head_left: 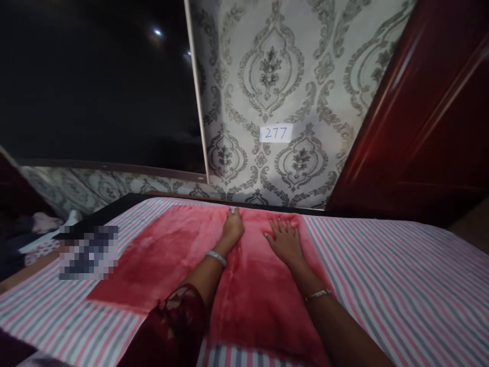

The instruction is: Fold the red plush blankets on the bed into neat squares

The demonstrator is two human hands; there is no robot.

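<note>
A red plush cloth (263, 295) lies spread over a striped sheet in front of me. A crease or fold runs down its middle, below my left hand (232, 227). That hand is closed in a fist at the cloth's far edge, with the plush gathered under its fingers. A small pale spot shows at the fingers, too small to name. To the right, my right hand (286, 241) rests flat on the cloth near its far right corner, fingers spread. Both wrists wear silvery bangles.
The striped sheet (397, 270) covers the surface on both sides. Behind it stand a patterned wall with a paper label marked 277 (275, 133), a large dark screen (99, 92) and a dark red wooden panel (428, 127). A pixelated patch (88, 253) hides something at left.
</note>
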